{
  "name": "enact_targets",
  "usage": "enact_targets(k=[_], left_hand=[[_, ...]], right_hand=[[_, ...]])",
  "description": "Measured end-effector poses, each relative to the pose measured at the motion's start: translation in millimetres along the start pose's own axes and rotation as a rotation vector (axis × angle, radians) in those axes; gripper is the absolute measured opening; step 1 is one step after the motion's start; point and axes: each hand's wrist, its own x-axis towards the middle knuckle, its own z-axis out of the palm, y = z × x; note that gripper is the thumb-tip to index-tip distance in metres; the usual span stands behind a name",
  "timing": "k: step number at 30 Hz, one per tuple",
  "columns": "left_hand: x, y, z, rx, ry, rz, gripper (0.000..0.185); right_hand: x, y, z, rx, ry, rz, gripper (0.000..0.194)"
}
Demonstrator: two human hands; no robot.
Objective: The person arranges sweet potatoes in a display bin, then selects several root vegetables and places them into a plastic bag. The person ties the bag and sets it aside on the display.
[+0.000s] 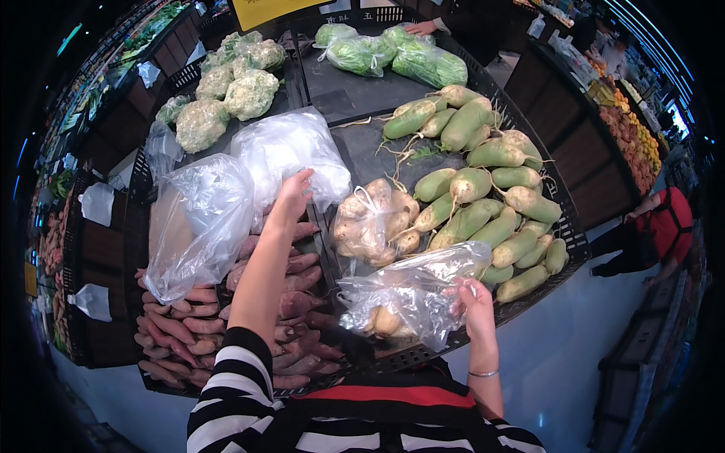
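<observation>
My right hand pinches the edge of a crumpled clear plastic bag at the front of the produce stand. Several potatoes show at that bag's lower left; whether they lie inside or under it, I cannot tell. My left hand touches the near edge of a stack of thin clear plastic bags, its grip partly hidden. Just behind the right hand's bag sits a tied clear bag of potatoes. Another loose plastic bag lies left of my left hand.
Green radishes are piled on the right, sweet potatoes at front left. Cauliflowers and bagged green vegetables lie farther back. Another person's hand rests on those bags. A person in red stands at right.
</observation>
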Motion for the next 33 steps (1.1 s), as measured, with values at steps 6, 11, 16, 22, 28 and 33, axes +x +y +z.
enact_targets(k=[6,11,16,22,28,33], left_hand=[[-100,40,-32,-0.065,-0.106,0.304,0.053],[-181,47,-15,0.162,-0.035,0.203,0.041],[-261,10,39,0.108,-0.327,0.168,0.021],[-330,-33,92,0.291,-0.548,0.130,0.024],[-372,-69,78,0.442,-0.386,0.127,0.027],[-391,-86,56,0.148,-0.198,0.088,0.022]], right_hand=[[26,-38,-7,0.034,0.072,-0.195,0.014],[16,-86,-29,0.134,0.293,-0.431,0.014],[-21,-77,-19,0.076,0.194,-0.411,0.010],[-56,-18,59,-0.292,-0.378,-0.360,0.008],[-80,11,98,-0.283,-0.256,-0.674,0.013],[-93,31,105,-0.530,-0.514,-0.620,0.017]])
